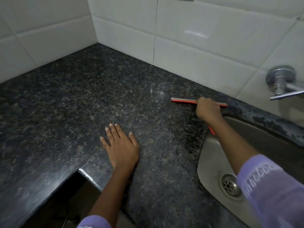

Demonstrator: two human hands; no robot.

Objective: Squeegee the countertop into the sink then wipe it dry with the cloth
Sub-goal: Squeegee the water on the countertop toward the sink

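Observation:
A dark speckled granite countertop (92,99) fills the corner below white wall tiles. My right hand (208,108) grips an orange squeegee (183,100) by its handle; the grey blade lies on the counter near the back wall, just left of the steel sink (212,155). The handle's orange end shows under my wrist. My left hand (120,145) lies flat on the counter with fingers spread, nearer to me and left of the squeegee. No cloth is in view.
A chrome tap (281,83) juts from the tiled wall above the sink. The sink drain (230,185) lies at the lower right. A crack (175,145) runs through the granite near the sink. The counter's inner corner edge (82,171) drops off at the lower left.

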